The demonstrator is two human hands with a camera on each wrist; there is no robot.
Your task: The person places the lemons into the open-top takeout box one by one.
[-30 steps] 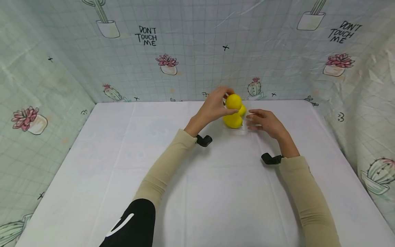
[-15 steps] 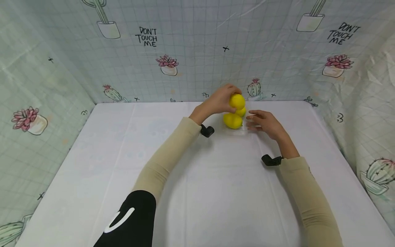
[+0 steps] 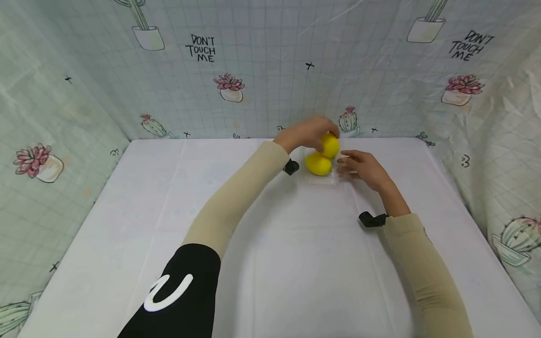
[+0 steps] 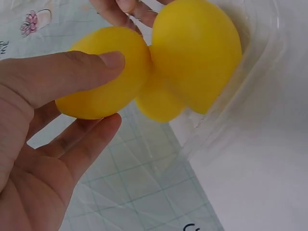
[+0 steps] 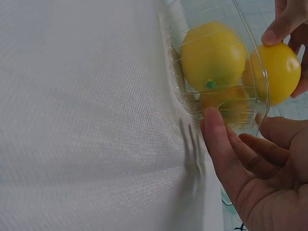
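1. The left hand (image 3: 306, 134) pinches a lemon (image 4: 103, 79) between thumb and fingers, right at the rim of the clear plastic container (image 5: 250, 72) near the desk's (image 3: 270, 244) far edge.
2. The right hand (image 3: 361, 166) steadies the container's wall with relaxed fingers.
3. Two lemons apparently sit inside already, so the risk is that this one may roll off them.
4. The light container may tip if pushed.

White cloth-covered table (image 3: 270, 263); backdrop sheet (image 3: 262, 70) w/ cactus & flowerpot prints, "DON'T TOUCH ME" text.
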